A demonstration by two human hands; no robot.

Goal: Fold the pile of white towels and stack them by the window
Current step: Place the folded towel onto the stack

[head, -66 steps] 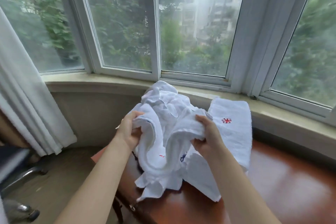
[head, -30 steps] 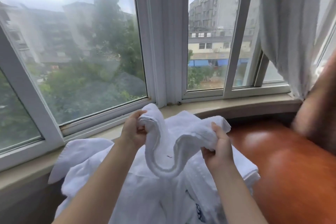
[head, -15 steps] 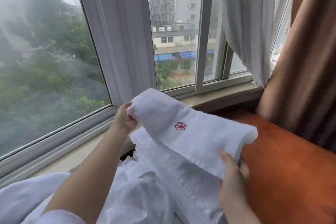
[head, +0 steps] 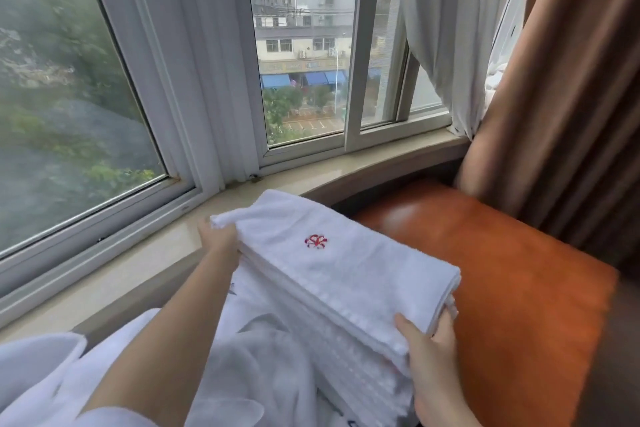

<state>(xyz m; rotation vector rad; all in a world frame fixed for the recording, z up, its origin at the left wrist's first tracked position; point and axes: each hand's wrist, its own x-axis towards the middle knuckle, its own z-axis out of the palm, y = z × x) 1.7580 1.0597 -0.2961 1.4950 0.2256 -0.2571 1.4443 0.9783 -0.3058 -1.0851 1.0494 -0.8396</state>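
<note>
A folded white towel with a red flower mark (head: 349,263) lies on top of another folded towel (head: 349,354), making a low stack beside the window. My left hand (head: 218,237) grips the top towel's far left corner near the sill. My right hand (head: 429,343) holds its near right end, thumb on top and fingers under the edge. Loose, crumpled white towels (head: 145,381) spread across the lower left, partly under my left forearm.
The beige window sill (head: 145,250) curves along the glass behind the stack. An orange-brown table top (head: 512,274) lies to the right of the towels. A white sheer curtain (head: 446,28) and a brown curtain (head: 568,80) hang at the right.
The folded towel has come down from mid-air onto the stack, and both hands have lowered with it. The view has swung further right, away from the crumpled pile.
</note>
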